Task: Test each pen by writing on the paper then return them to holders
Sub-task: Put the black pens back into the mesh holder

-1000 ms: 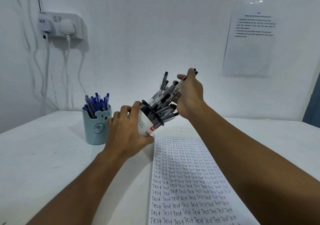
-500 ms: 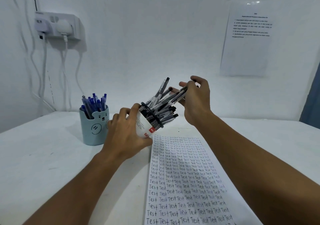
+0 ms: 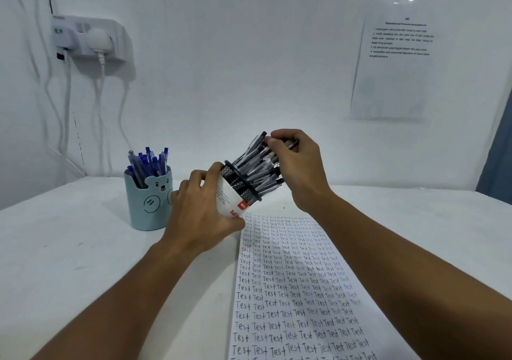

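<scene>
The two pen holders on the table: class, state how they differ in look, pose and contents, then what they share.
1. The bear holder is pale blue with a face; the mesh holder is black mesh with a white label.
2. The bear holder stands upright, untouched; the mesh holder is tilted right, gripped by the left hand.
3. The bear holder has blue pens; the mesh holder has black pens, which the right hand touches.
Both are full of pens.
</scene>
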